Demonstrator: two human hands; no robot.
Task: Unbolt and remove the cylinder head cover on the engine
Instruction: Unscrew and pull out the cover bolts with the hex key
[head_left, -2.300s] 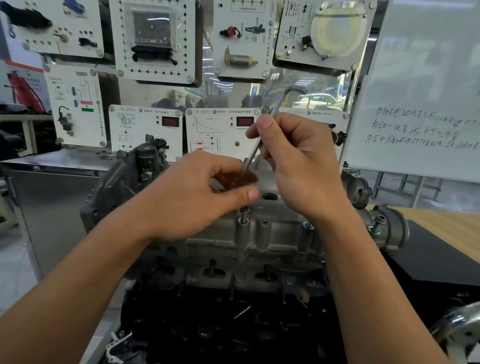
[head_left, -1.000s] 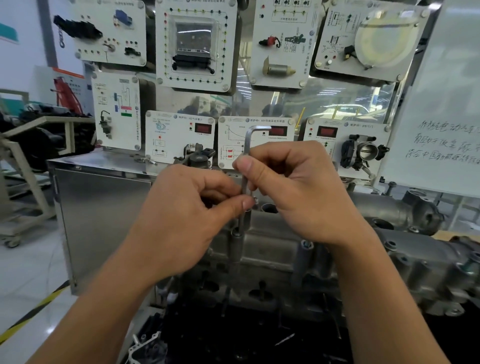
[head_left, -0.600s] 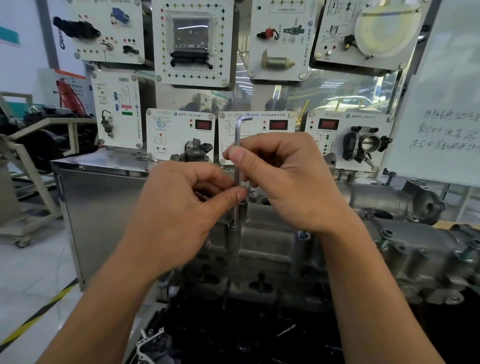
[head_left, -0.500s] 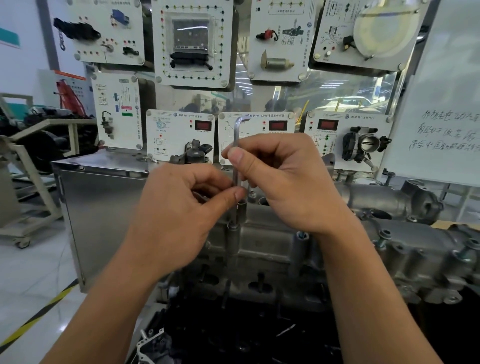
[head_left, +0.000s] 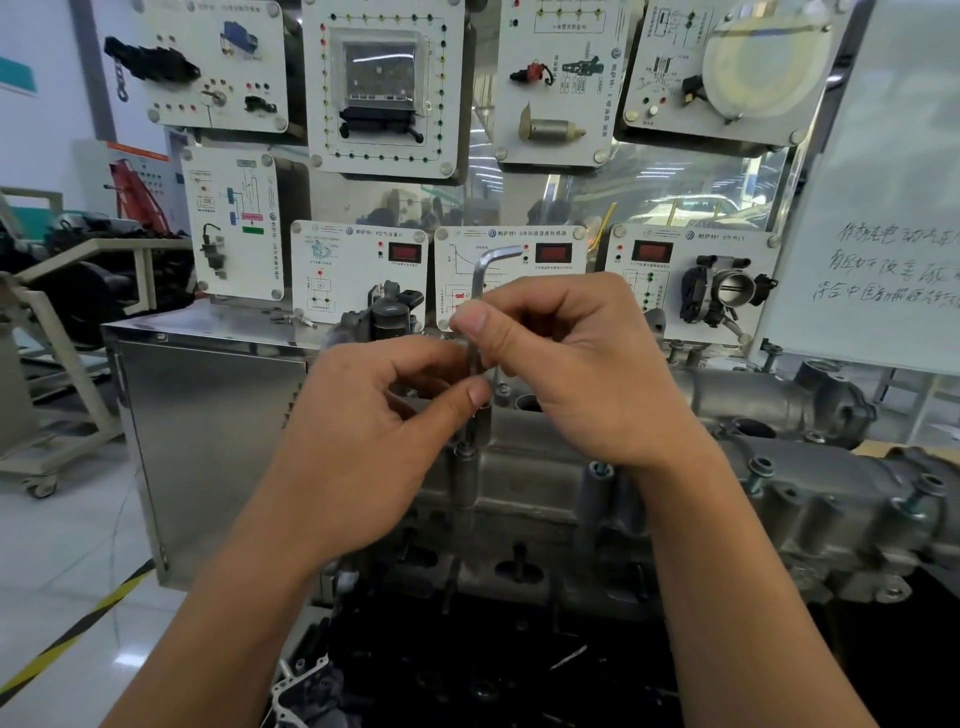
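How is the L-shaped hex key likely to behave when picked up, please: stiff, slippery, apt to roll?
The hex key looks like bare solid metal, so it is probably rigid and heavy for its slimness. Its smooth thin shaft, pinched by both the left hand and the right hand, may slip when twisted. The bent short arm should stop it rolling far.

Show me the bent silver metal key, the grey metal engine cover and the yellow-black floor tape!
Bent silver metal key (head_left: 477, 280), head view, upright shaft.
Grey metal engine cover (head_left: 540, 467), head view, front wall.
Yellow-black floor tape (head_left: 72, 631), head view, strip's middle.
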